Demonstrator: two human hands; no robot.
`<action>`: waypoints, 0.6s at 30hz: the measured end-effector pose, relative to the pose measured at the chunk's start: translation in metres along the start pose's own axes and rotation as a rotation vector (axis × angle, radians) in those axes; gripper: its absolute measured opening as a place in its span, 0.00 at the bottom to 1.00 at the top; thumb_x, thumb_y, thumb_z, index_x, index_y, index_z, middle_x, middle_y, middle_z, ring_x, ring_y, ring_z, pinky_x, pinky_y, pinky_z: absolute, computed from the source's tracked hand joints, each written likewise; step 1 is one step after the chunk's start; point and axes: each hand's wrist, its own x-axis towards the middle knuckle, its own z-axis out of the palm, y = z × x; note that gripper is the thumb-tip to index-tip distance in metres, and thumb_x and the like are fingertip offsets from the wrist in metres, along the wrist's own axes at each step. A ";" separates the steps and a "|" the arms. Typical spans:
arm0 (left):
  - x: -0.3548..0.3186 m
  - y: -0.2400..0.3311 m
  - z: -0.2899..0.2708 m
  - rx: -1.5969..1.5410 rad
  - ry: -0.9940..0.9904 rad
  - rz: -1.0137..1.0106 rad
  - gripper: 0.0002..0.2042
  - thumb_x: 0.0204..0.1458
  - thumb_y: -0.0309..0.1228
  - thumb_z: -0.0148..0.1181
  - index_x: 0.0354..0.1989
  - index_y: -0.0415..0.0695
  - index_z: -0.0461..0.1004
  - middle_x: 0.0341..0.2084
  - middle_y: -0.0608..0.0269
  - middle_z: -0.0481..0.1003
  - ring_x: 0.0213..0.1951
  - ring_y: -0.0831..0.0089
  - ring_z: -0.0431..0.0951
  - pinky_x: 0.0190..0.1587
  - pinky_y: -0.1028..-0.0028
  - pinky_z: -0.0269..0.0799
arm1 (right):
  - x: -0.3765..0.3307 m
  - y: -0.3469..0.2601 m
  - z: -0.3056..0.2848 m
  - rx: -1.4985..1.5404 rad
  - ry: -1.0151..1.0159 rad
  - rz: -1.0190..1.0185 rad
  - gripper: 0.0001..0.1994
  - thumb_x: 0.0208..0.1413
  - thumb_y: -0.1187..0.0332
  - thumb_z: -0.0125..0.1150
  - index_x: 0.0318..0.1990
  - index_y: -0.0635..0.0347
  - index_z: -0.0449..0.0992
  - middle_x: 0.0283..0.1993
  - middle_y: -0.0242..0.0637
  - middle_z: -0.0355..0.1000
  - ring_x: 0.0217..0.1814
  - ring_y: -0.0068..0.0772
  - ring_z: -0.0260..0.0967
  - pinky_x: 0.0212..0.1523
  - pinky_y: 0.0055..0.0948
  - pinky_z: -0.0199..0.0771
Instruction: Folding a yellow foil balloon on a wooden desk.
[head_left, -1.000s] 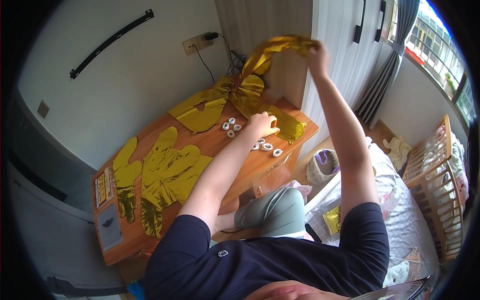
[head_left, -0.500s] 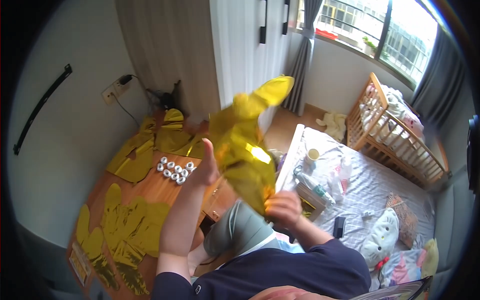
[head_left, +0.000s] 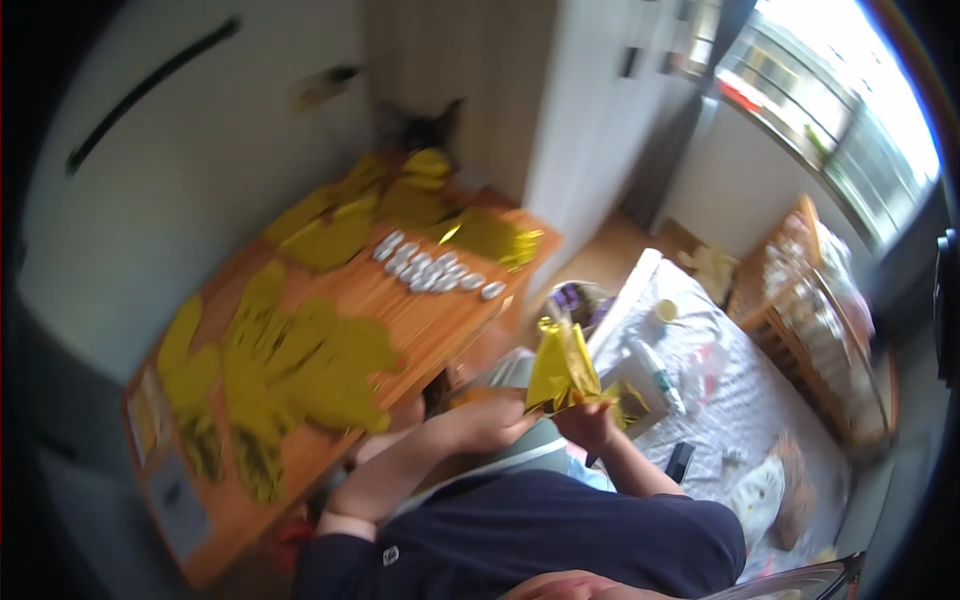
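Low in front of my lap I hold a crumpled gold foil balloon [head_left: 560,368], now gathered and partly folded. My left hand [head_left: 505,418] is closed at its lower left edge, the fingertips blurred and partly hidden. The closed fingers of my right hand [head_left: 588,424] grip its lower right side. On the wooden table [head_left: 430,345] to the left lie several flat gold foil balloons [head_left: 310,365], some with rounded lobes. Several small white rolls [head_left: 425,270] stand in a cluster on the same table, nearer the far end.
Right of my lap, a bed with a striped grey sheet [head_left: 715,415] bears a cup [head_left: 666,311], clear plastic packaging [head_left: 655,375], a dark box-like object [head_left: 680,461] and a white plush pillow [head_left: 757,497]. A wooden crib [head_left: 800,340] stands beyond. A basket [head_left: 575,300] sits between table and bed.
The raised, spread-out balloon has come down to my lap and is bunched smaller. My left hand, open before, has closed at its edge. The view has swung left.
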 end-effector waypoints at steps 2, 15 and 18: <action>-0.027 0.011 -0.008 -0.081 -0.120 -0.188 0.19 0.69 0.40 0.48 0.54 0.36 0.74 0.43 0.37 0.79 0.47 0.43 0.79 0.50 0.55 0.71 | 0.038 0.036 0.000 -1.541 0.124 -0.233 0.52 0.53 0.32 0.63 0.77 0.54 0.52 0.75 0.41 0.57 0.75 0.46 0.56 0.75 0.52 0.51; -0.243 -0.046 -0.089 0.527 0.654 -0.711 0.38 0.62 0.59 0.55 0.76 0.51 0.57 0.74 0.43 0.54 0.74 0.51 0.56 0.73 0.52 0.54 | 0.226 0.053 -0.058 -3.280 0.421 0.344 0.26 0.56 0.71 0.68 0.62 0.64 0.69 0.58 0.44 0.73 0.63 0.42 0.71 0.63 0.40 0.72; -0.274 -0.102 -0.101 0.768 0.742 -0.841 0.40 0.61 0.64 0.50 0.76 0.55 0.56 0.76 0.48 0.51 0.77 0.50 0.47 0.75 0.42 0.38 | 0.263 0.062 -0.099 -3.403 0.610 0.389 0.19 0.60 0.79 0.62 0.60 0.64 0.72 0.49 0.31 0.75 0.53 0.25 0.70 0.55 0.30 0.72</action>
